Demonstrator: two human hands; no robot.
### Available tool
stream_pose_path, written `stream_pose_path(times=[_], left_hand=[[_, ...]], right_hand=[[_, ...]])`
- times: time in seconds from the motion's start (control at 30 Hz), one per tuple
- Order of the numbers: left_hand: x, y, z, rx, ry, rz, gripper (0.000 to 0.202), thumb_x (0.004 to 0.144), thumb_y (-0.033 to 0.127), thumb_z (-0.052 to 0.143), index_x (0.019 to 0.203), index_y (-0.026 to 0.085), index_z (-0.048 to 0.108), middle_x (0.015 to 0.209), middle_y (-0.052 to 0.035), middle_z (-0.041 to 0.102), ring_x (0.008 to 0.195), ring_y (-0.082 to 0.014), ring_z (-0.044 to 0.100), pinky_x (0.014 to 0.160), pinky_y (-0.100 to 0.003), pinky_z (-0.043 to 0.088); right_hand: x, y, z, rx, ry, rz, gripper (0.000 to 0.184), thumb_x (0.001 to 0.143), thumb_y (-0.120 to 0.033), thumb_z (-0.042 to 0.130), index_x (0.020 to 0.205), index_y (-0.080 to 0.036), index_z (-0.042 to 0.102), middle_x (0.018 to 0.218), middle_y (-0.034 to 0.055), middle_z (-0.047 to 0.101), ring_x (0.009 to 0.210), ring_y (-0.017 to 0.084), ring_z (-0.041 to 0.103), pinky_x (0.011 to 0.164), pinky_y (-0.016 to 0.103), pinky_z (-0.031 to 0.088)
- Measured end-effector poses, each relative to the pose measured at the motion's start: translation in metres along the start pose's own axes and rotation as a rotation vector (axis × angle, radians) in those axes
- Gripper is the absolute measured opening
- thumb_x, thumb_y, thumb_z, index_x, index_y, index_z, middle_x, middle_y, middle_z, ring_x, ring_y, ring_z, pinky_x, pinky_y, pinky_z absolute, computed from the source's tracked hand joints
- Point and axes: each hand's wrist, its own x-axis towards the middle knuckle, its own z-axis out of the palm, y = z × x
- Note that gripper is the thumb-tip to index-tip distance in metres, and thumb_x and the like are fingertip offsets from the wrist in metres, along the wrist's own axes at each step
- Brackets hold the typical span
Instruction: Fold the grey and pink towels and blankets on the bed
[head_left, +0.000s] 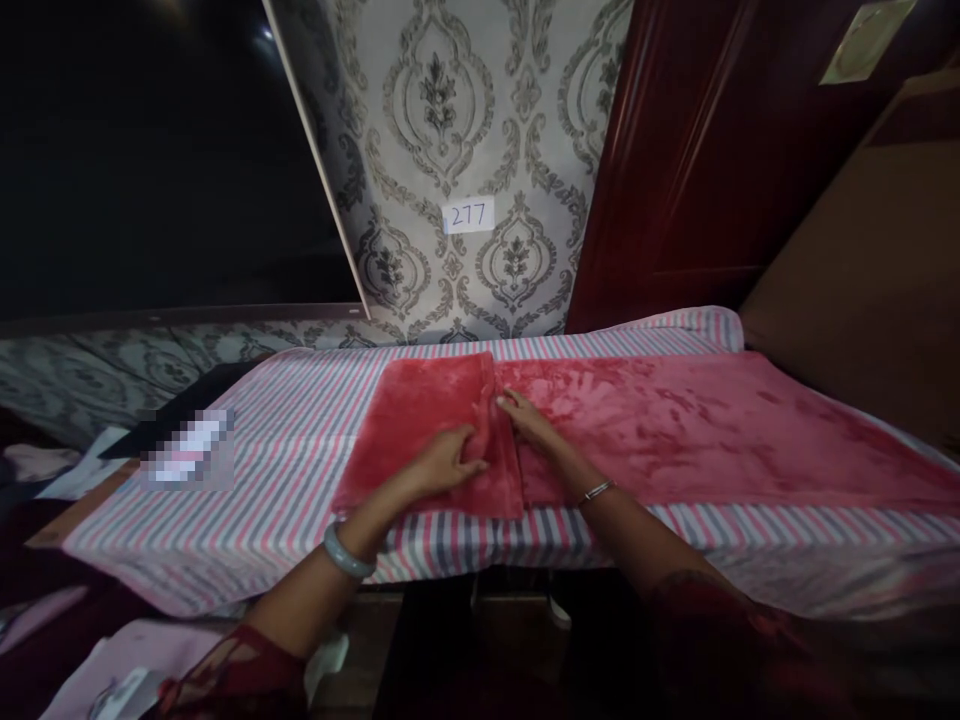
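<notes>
A long red plush cloth [705, 425] lies across a table covered with a pink, grey and white striped sheet [300, 440]. Its left end is folded over into a rectangular flap [420, 420]. My left hand [446, 462] rests on the flap near its right edge, fingers curled and pinching the fabric. My right hand [525, 420] lies flat on the cloth beside the fold, fingers stretched toward the flap's edge. A green bangle is on my left wrist, a thin silver one on my right.
A patterned wallpaper wall with a white label reading 277 [468, 215] stands behind the table. A dark red door [675, 160] and a brown panel [870, 260] are at the right. Dark and pale cloths [97, 450] lie at the left; more fabric is below.
</notes>
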Motion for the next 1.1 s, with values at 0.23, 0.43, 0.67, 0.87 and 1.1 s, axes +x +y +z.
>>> stream_pose_path(times=[0.23, 0.43, 0.67, 0.87, 1.1], left_hand=[[-0.002, 0.010, 0.022, -0.013, 0.132, 0.120, 0.026, 0.090, 0.029, 0.056, 0.109, 0.017, 0.069, 0.105, -0.0101, 0.074, 0.095, -0.0226, 0.068, 0.088, -0.037, 0.054], [-0.030, -0.063, -0.036, 0.393, 0.492, -0.072, 0.042, 0.090, 0.031, 0.054, 0.128, 0.014, 0.062, 0.130, -0.0156, 0.067, 0.123, -0.0299, 0.062, 0.109, -0.046, 0.047], [-0.044, -0.110, -0.049, 0.534, 0.390, -0.318, 0.062, 0.088, 0.039, 0.058, 0.143, 0.010, 0.053, 0.151, -0.0219, 0.050, 0.141, -0.0354, 0.048, 0.118, -0.050, 0.038], [-0.041, -0.128, -0.033, 0.256, 0.448, -0.235, 0.064, 0.084, 0.040, 0.060, 0.142, 0.014, 0.054, 0.150, -0.0186, 0.053, 0.141, -0.0335, 0.048, 0.117, -0.050, 0.039], [-0.060, -0.100, -0.041, -0.452, 0.500, -0.621, 0.080, 0.087, 0.042, 0.069, 0.153, 0.012, 0.037, 0.122, -0.0198, 0.069, 0.104, -0.0310, 0.072, 0.087, -0.043, 0.061]], right_hand=[[0.008, 0.005, -0.001, -0.065, -0.038, -0.155, 0.062, 0.083, -0.046, 0.071, 0.140, -0.027, 0.054, 0.115, 0.0055, 0.070, 0.098, 0.022, 0.068, 0.084, 0.036, 0.058], [0.038, 0.002, 0.024, -0.359, 0.085, -0.273, 0.083, 0.072, -0.025, 0.077, 0.150, -0.023, 0.048, 0.133, 0.0084, 0.065, 0.125, 0.028, 0.060, 0.109, 0.042, 0.046], [0.053, -0.006, 0.021, -0.433, 0.185, -0.334, 0.073, 0.079, -0.008, 0.050, 0.152, -0.019, 0.048, 0.148, 0.0088, 0.055, 0.133, 0.023, 0.055, 0.110, 0.038, 0.046], [0.047, 0.005, -0.006, -0.526, 0.240, -0.268, 0.070, 0.077, -0.009, 0.052, 0.146, -0.016, 0.054, 0.136, 0.0110, 0.065, 0.123, 0.022, 0.063, 0.106, 0.038, 0.049], [0.034, 0.006, -0.016, -0.698, 0.216, -0.276, 0.061, 0.085, -0.015, 0.057, 0.145, -0.018, 0.054, 0.139, 0.0101, 0.062, 0.125, 0.022, 0.061, 0.109, 0.034, 0.046]])
